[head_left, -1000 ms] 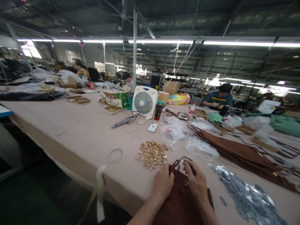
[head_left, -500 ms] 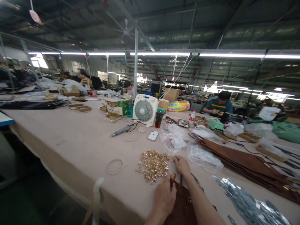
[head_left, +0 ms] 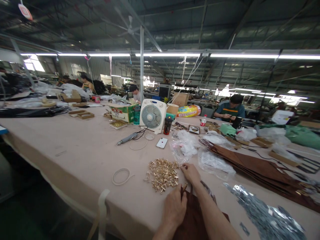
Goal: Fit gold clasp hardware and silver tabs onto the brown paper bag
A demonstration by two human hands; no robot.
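My left hand is closed on the upper edge of a brown leather piece, with a strip end and a bit of gold metal showing at its fingertips. My right hand reaches past it, fingertips pinched together at the right edge of a pile of small gold metal fittings. Whatever lies between those fingertips is too small to make out. The right forearm covers part of the leather.
Flat grey metal pieces lie to the right, below stacked brown leather panels. Clear plastic bags, a phone, a power screwdriver, a fan and a coiled white cord are beyond. A co-worker sits across.
The view has shifted slightly, so the table's things appear a little further left. Both hands stay in nearly the same places, the right still at the edge of the gold pile.
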